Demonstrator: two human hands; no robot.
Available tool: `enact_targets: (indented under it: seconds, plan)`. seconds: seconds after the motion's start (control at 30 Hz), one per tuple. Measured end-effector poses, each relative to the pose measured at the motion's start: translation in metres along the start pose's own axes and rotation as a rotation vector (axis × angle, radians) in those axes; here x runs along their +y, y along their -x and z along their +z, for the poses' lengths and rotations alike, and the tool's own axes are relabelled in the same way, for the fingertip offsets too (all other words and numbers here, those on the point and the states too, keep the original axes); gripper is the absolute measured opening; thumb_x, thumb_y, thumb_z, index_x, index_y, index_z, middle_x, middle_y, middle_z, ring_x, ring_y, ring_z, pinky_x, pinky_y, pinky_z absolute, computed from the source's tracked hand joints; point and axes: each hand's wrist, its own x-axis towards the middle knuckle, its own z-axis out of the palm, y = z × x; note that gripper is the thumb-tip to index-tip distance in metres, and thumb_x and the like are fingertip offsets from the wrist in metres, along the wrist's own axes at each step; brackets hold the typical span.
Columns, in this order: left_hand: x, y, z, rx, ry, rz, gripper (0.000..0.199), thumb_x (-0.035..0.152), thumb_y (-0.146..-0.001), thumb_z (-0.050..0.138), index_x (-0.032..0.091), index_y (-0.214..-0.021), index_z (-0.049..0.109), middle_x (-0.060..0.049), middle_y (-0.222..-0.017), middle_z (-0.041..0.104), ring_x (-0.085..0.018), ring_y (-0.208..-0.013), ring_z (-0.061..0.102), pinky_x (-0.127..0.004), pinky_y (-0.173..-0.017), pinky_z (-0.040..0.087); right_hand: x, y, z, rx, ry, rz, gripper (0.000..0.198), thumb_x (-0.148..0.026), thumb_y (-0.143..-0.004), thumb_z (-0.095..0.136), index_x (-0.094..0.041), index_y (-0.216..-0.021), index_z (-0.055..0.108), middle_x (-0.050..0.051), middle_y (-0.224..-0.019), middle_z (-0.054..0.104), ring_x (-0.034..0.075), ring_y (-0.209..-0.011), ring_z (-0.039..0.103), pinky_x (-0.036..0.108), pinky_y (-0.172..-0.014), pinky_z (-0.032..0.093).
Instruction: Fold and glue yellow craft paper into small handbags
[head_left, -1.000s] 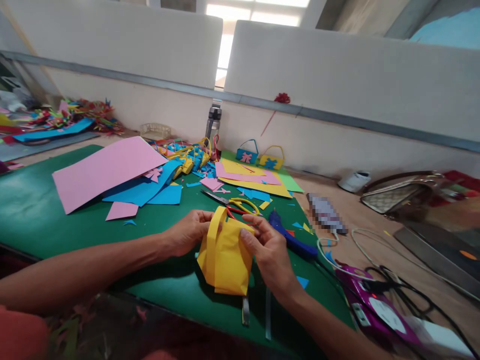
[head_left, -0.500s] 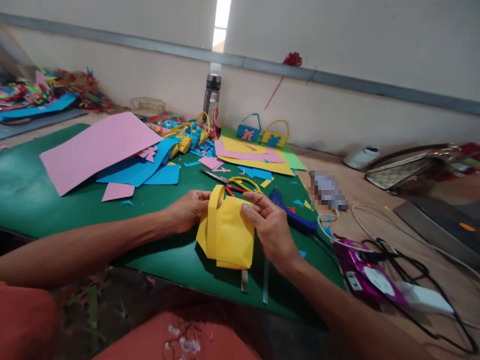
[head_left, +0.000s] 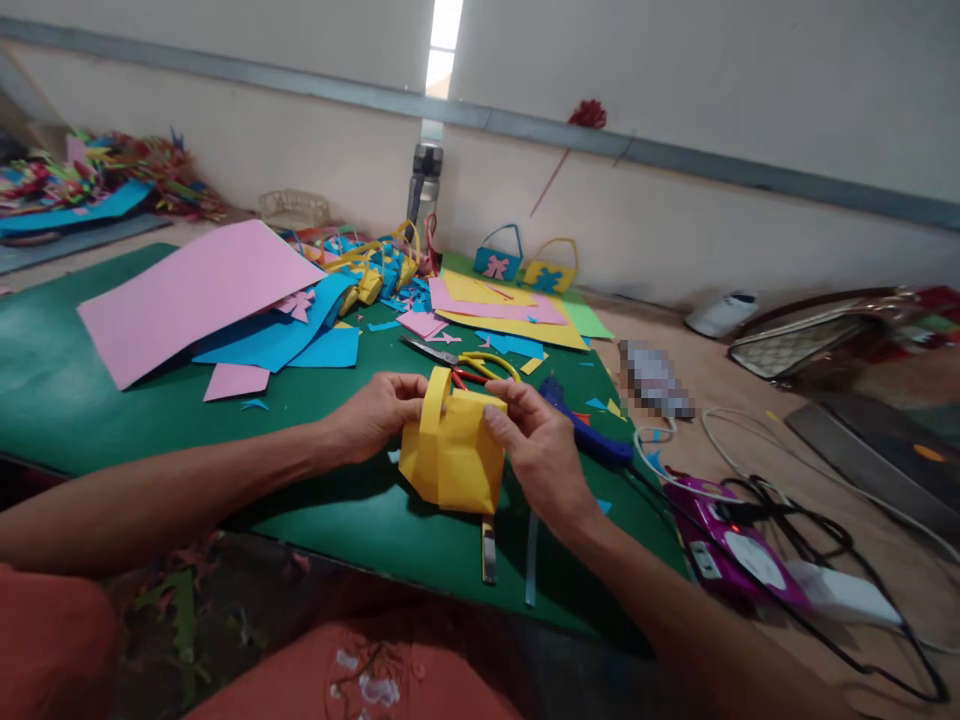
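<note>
Green mat (head_left: 60, 400): spread beneath the work.
Yellow paper handbag (head_left: 466, 468): sat at the mat's near middle, between both hands; hard squeezing could have creased its thin-looking walls.
Right hand (head_left: 544, 450): thumb and fingers were pinched together on the bag's upper right corner.
Left hand (head_left: 375, 415): fingertips, partly hidden, were nearly closed on the left side by the handle (head_left: 433, 412); a tug might have loosened it.
Blue glue gun (head_left: 600, 440): lay just right of the right hand; a careless swing could have knocked it.
Scissors (head_left: 459, 362): lay just beyond the bag; a push farther might have snagged paper on them.

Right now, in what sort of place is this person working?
Probably a paper-craft workspace: a yellow bag-like paper piece is in hand, with scissors and what looks like a blue glue gun close by.
</note>
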Motion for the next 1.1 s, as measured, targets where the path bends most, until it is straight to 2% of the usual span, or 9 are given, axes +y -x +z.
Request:
enact_targets:
  seconds: [0.13, 0.23, 0.27, 0.4, 0.47, 0.53, 0.67, 0.87, 1.1]
  plan:
    - [0.009, 0.009, 0.003, 0.017, -0.270, 0.215, 0.024, 0.033, -0.062, 0.070, 0.012, -0.067, 0.062, 0.001, -0.062, 0.059, -0.008, -0.054, 0.050, -0.018, -0.051, 0.039, -0.009, 0.004, -0.004, -0.007, 0.351, -0.376, 0.028, -0.026, -0.075, 0.060, -0.022, -0.102, 0.055, 0.006, -0.108, 0.057, 0.021, -0.102, 0.053, 0.036, -0.080, 0.048]
    - [0.019, 0.018, 0.006, 0.032, -0.532, 0.429, 0.020, 0.032, -0.072, 0.062, 0.013, -0.065, 0.060, 0.000, -0.061, 0.057, -0.009, -0.053, 0.048, -0.019, -0.049, 0.037, -0.017, 0.008, -0.006, -0.010, 0.506, -0.648, 0.031, -0.021, -0.075, 0.060, -0.024, -0.105, 0.053, 0.007, -0.111, 0.055, 0.021, -0.104, 0.052, 0.040, -0.087, 0.044]
    - [0.022, 0.021, 0.006, 0.037, -0.671, 0.571, 0.018, 0.029, -0.074, 0.059, 0.013, -0.066, 0.060, 0.000, -0.062, 0.058, -0.009, -0.055, 0.048, -0.019, -0.050, 0.037, -0.020, 0.009, -0.006, -0.007, 0.538, -0.727, 0.031, -0.020, -0.076, 0.059, -0.023, -0.106, 0.052, 0.007, -0.111, 0.055, 0.022, -0.104, 0.052, 0.041, -0.088, 0.044]
    - [0.028, 0.029, 0.004, 0.079, -1.231, 1.311, 0.013, 0.020, -0.081, 0.051, 0.018, -0.075, 0.062, -0.003, -0.067, 0.060, -0.011, -0.061, 0.049, -0.025, -0.059, 0.036, -0.024, 0.011, -0.007, 0.081, 0.651, -1.013, 0.029, -0.018, -0.078, 0.055, -0.024, -0.105, 0.052, 0.008, -0.113, 0.053, 0.025, -0.110, 0.048, 0.046, -0.089, 0.041]
    - [0.026, 0.031, 0.002, 0.073, -1.387, 1.506, 0.015, 0.018, -0.083, 0.046, 0.018, -0.080, 0.060, -0.004, -0.068, 0.060, -0.013, -0.062, 0.050, -0.028, -0.060, 0.035, -0.023, 0.012, -0.008, 0.110, 0.711, -1.117, 0.025, -0.014, -0.076, 0.055, -0.026, -0.098, 0.055, 0.006, -0.113, 0.053, 0.026, -0.112, 0.046, 0.047, -0.089, 0.041]
    - [0.023, 0.032, 0.001, 0.045, -1.460, 1.566, 0.016, 0.017, -0.084, 0.043, 0.017, -0.080, 0.058, -0.004, -0.067, 0.060, -0.014, -0.062, 0.050, -0.030, -0.060, 0.035, -0.021, 0.013, -0.009, 0.100, 0.772, -1.187, 0.023, -0.010, -0.074, 0.056, -0.026, -0.090, 0.057, 0.004, -0.110, 0.055, 0.025, -0.111, 0.047, 0.046, -0.089, 0.041]
    - [0.018, 0.034, -0.001, 0.032, -1.472, 1.581, 0.019, 0.015, -0.083, 0.041, 0.018, -0.070, 0.054, -0.005, -0.066, 0.061, -0.015, -0.061, 0.051, -0.032, -0.062, 0.034, -0.020, 0.017, -0.010, 0.054, 0.858, -1.255, 0.022, -0.006, -0.071, 0.057, -0.026, -0.081, 0.059, 0.003, -0.098, 0.060, 0.022, -0.106, 0.050, 0.046, -0.092, 0.038]
    - [0.013, 0.035, -0.003, 0.011, -1.483, 1.573, 0.021, 0.015, -0.079, 0.045, 0.021, -0.059, 0.049, -0.002, -0.067, 0.062, -0.015, -0.062, 0.052, -0.033, -0.065, 0.034, -0.019, 0.020, -0.010, 0.008, 0.831, -1.223, 0.022, -0.006, -0.074, 0.054, -0.027, -0.077, 0.060, 0.000, -0.093, 0.062, 0.020, -0.104, 0.053, 0.046, -0.093, 0.037]
    - [0.012, 0.035, -0.003, -0.044, -1.565, 1.621, 0.021, 0.017, -0.077, 0.046, 0.020, -0.056, 0.047, -0.003, -0.069, 0.063, -0.015, -0.062, 0.051, -0.034, -0.065, 0.034, -0.017, 0.023, -0.008, -0.055, 0.745, -1.178, 0.020, -0.005, -0.074, 0.051, -0.024, -0.077, 0.057, 0.003, -0.094, 0.062, 0.022, -0.103, 0.054, 0.049, -0.091, 0.039]
